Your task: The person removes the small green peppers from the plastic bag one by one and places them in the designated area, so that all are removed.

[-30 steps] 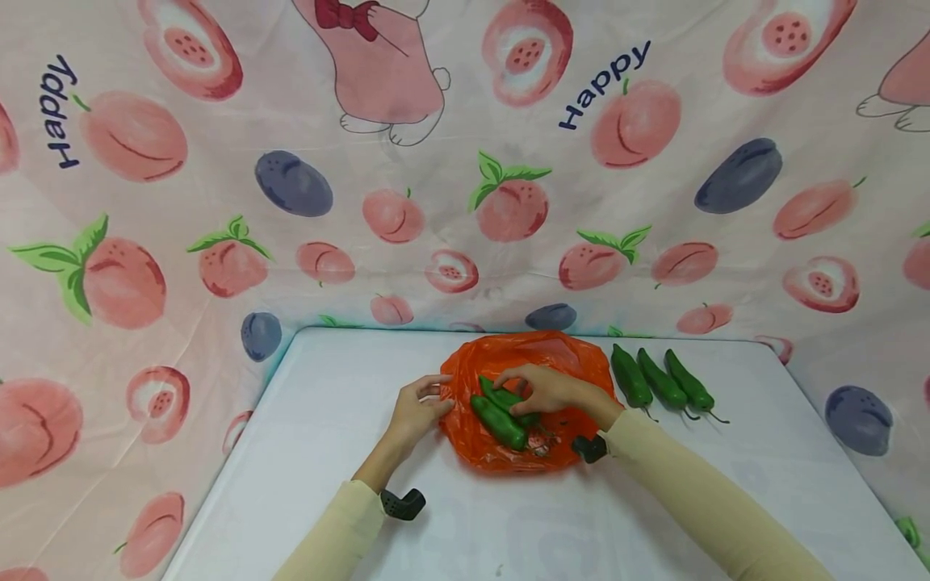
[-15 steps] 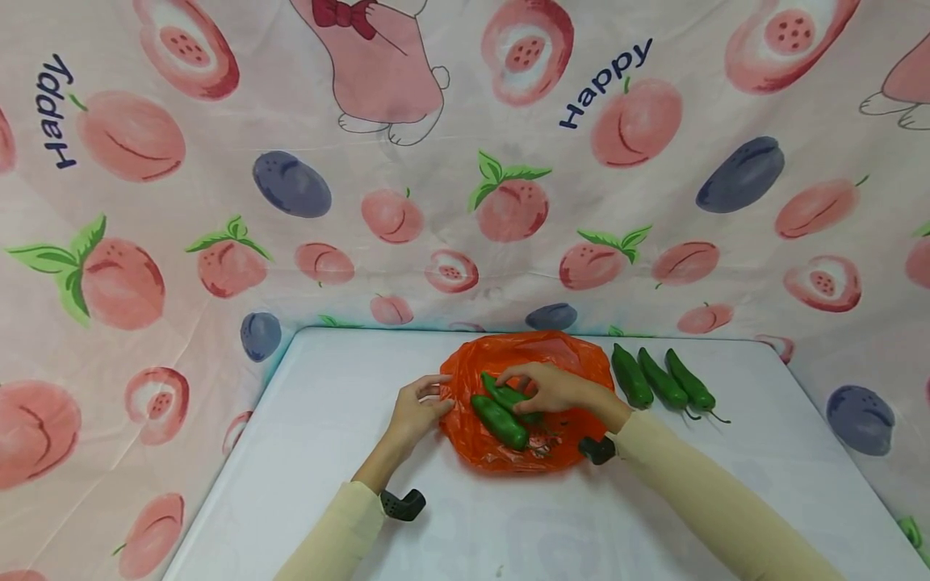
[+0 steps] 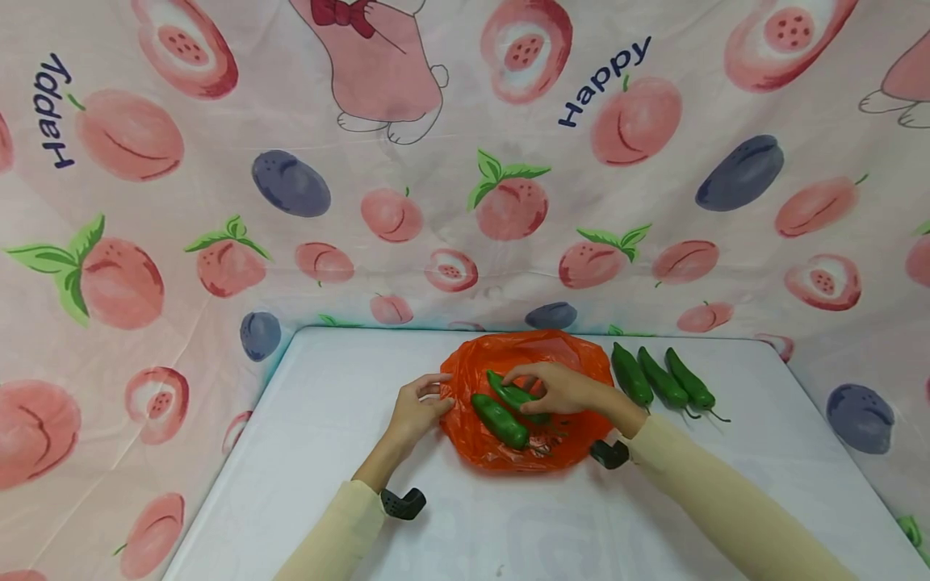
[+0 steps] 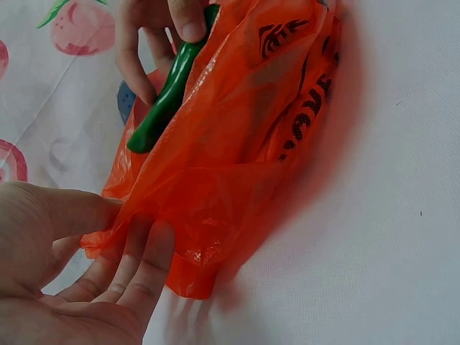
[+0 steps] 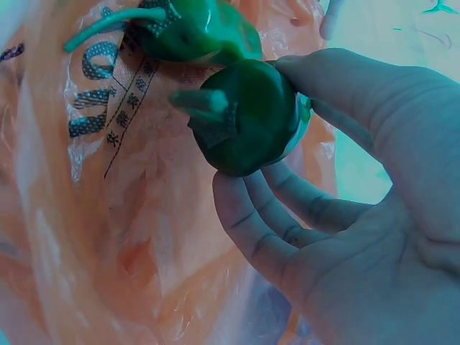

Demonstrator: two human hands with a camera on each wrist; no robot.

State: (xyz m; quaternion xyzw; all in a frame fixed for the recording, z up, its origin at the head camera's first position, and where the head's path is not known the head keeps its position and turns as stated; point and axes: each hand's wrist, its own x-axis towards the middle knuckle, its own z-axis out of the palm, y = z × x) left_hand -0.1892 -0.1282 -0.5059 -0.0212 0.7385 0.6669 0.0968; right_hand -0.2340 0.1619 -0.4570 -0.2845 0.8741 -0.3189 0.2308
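An orange-red plastic bag (image 3: 538, 347) with dark printing lies open near the back middle of the white table. My left hand (image 3: 416, 413) pinches the bag's left rim between thumb and fingers, as the left wrist view shows. Over the bag's opening, my right hand (image 3: 558, 391) grips a long green pepper (image 5: 251, 118), thumb on one side and fingers on the other. Its stem end points at the right wrist camera. A second green pepper (image 3: 500, 421) lies in the bag just beside the held one, its stem (image 5: 115, 25) curving out in the right wrist view.
To the bag's right, three more green peppers (image 3: 663, 379) lie side by side on the table (image 3: 349, 363), stems toward the front. A fruit-patterned cloth (image 3: 436, 186) hangs behind the table. Each wrist wears a small black device (image 3: 403, 504).
My right hand has shifted slightly to the right with the pepper, widening the gap to the pepper beside it. The left hand has stayed on the bag's rim.
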